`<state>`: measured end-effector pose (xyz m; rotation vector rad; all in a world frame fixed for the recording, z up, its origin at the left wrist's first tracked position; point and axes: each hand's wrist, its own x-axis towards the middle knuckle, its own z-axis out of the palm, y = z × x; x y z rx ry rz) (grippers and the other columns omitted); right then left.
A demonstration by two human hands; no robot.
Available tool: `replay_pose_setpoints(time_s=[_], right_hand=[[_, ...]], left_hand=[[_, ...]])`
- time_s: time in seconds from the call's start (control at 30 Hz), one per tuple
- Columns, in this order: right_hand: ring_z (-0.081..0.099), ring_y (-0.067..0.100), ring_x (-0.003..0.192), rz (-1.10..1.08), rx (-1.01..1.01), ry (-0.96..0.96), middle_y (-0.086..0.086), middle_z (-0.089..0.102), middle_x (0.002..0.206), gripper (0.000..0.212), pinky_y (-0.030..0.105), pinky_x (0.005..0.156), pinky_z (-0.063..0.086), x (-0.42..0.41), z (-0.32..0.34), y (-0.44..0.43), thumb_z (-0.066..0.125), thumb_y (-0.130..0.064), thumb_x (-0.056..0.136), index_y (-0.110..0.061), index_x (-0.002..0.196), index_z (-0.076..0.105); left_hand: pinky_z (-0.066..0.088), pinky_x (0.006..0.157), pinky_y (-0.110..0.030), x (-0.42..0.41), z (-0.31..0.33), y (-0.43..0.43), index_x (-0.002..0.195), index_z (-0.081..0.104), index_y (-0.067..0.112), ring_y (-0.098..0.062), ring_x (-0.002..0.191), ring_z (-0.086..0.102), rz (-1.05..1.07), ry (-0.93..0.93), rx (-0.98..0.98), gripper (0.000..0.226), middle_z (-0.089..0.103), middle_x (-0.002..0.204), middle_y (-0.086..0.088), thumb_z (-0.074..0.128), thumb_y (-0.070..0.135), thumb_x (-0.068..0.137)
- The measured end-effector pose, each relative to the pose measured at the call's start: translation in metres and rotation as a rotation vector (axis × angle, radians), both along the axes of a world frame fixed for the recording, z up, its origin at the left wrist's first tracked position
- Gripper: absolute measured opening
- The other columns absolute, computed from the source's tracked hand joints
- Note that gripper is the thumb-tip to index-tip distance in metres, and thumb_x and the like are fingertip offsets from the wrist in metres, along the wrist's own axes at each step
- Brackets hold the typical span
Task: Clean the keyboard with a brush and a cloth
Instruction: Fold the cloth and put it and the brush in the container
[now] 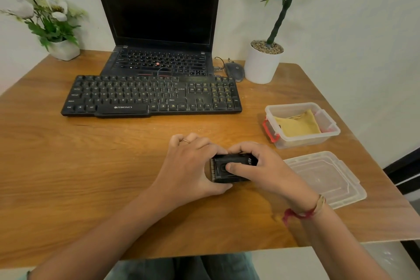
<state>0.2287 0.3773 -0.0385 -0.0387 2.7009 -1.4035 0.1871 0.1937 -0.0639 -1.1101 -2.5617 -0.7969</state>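
The left hand (191,166) curls its fingers round the left end of a small black rectangular brush (234,158), thumb tucked under the near edge. The right hand (261,166) grips the same brush from the right, fingers wrapped over its far edge and thumb pressed flat on its top face. Both hands hold it low over the brown wooden table (91,166), near the front edge; whether it touches the wood cannot be told.

Just right of the right hand lies a clear plastic lid (327,177), flat on the table. Behind the lid stands a clear plastic box with red clips (295,105), and a folded yellow cloth (297,126) lies inside it.

Further back, well apart from the hands, the black full-size keyboard (151,95) lies across the table's middle, visibly dusty. Behind it, touching or nearly so, sits an open black laptop (159,18) with a dark screen. A black mouse (235,70) rests to the laptop's right, beside a green plant in a white pot (262,63). White flowers in a white vase (52,20) stand at the far left corner.
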Motion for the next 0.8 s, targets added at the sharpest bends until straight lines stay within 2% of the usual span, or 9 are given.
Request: replay_pose_setpoints(time_s=[0.17, 0.23, 0.3, 0.37, 0.47, 0.53, 0.6, 0.7, 0.8], right_hand=[[0.061, 0.002, 0.084, -0.012, -0.063, 0.005, -0.01, 0.067, 0.092, 0.02, 0.02, 0.074, 0.048, 0.003, 0.01, 0.009, 0.073, -0.031, 0.079, -0.027, 0.099, 0.068], [0.061, 0.001, 0.094, -0.061, -0.116, -0.012, -0.012, 0.064, 0.106, 0.036, 0.021, 0.08, 0.051, 0.006, 0.011, 0.015, 0.074, -0.04, 0.078, -0.032, 0.112, 0.063], [0.062, 0.007, 0.103, -0.15, -0.326, -0.061, -0.006, 0.06, 0.115, 0.05, 0.026, 0.083, 0.054, 0.008, 0.013, 0.022, 0.074, -0.05, 0.073, -0.035, 0.119, 0.058], [0.064, 0.019, 0.104, -0.236, -0.513, -0.102, 0.006, 0.059, 0.119, 0.055, 0.03, 0.078, 0.057, 0.008, 0.018, 0.031, 0.07, -0.043, 0.07, -0.028, 0.121, 0.057], [0.068, 0.021, 0.096, -0.336, -0.613, -0.028, 0.011, 0.064, 0.116, 0.064, 0.027, 0.069, 0.058, 0.005, 0.023, 0.047, 0.078, -0.038, 0.06, -0.017, 0.119, 0.061], [0.07, 0.02, 0.09, -0.363, -0.619, 0.062, 0.01, 0.068, 0.109, 0.077, 0.026, 0.067, 0.058, 0.003, 0.027, 0.059, 0.085, -0.045, 0.049, -0.013, 0.115, 0.063], [0.07, 0.021, 0.091, -0.397, -0.594, 0.113, 0.011, 0.068, 0.11, 0.068, 0.029, 0.072, 0.059, 0.0, 0.033, 0.073, 0.081, -0.038, 0.056, -0.01, 0.115, 0.062], [0.069, 0.017, 0.094, -0.493, -0.561, 0.181, 0.007, 0.066, 0.112, 0.06, 0.025, 0.076, 0.056, -0.008, 0.04, 0.097, 0.076, -0.031, 0.059, -0.007, 0.112, 0.062], [0.069, 0.015, 0.089, -0.538, -0.519, 0.218, 0.005, 0.068, 0.1, 0.06, 0.022, 0.072, 0.056, -0.016, 0.044, 0.121, 0.079, -0.037, 0.052, -0.01, 0.104, 0.067]], left_hand=[[0.029, 0.082, -0.034, -0.003, 0.005, 0.006, 0.103, 0.068, 0.032, -0.009, 0.089, 0.052, -0.002, -0.009, 0.016, 0.055, 0.063, 0.091, 0.018, 0.059, 0.072, 0.065], [0.026, 0.08, -0.032, -0.004, 0.006, 0.009, 0.104, 0.067, 0.033, -0.008, 0.089, 0.05, 0.004, -0.012, 0.059, 0.054, 0.061, 0.09, 0.019, 0.059, 0.071, 0.067], [0.023, 0.078, -0.03, -0.008, 0.009, 0.014, 0.107, 0.066, 0.034, -0.004, 0.09, 0.046, 0.026, -0.014, 0.102, 0.054, 0.059, 0.093, 0.02, 0.058, 0.071, 0.068], [0.021, 0.08, -0.027, -0.013, 0.014, 0.021, 0.111, 0.064, 0.035, -0.002, 0.094, 0.043, 0.057, -0.04, 0.122, 0.058, 0.058, 0.099, 0.021, 0.059, 0.072, 0.067], [0.025, 0.087, -0.029, -0.022, 0.025, 0.04, 0.117, 0.063, 0.032, -0.007, 0.102, 0.048, 0.076, -0.125, 0.126, 0.061, 0.06, 0.106, 0.017, 0.073, 0.065, 0.066], [0.033, 0.093, -0.032, -0.028, 0.032, 0.054, 0.12, 0.064, 0.027, -0.01, 0.102, 0.052, 0.047, -0.152, 0.16, 0.061, 0.063, 0.107, 0.012, 0.08, 0.055, 0.068], [0.037, 0.094, -0.027, -0.033, 0.041, 0.069, 0.126, 0.063, 0.022, -0.007, 0.101, 0.052, -0.009, -0.199, 0.222, 0.062, 0.064, 0.113, 0.008, 0.082, 0.044, 0.072], [0.037, 0.092, -0.015, -0.042, 0.051, 0.092, 0.133, 0.058, 0.02, -0.001, 0.102, 0.051, -0.072, -0.312, 0.235, 0.063, 0.061, 0.123, 0.007, 0.081, 0.031, 0.076], [0.044, 0.093, -0.027, -0.051, 0.055, 0.118, 0.128, 0.061, 0.021, -0.006, 0.099, 0.056, -0.099, -0.334, 0.223, 0.058, 0.062, 0.117, 0.007, 0.081, 0.031, 0.074]])
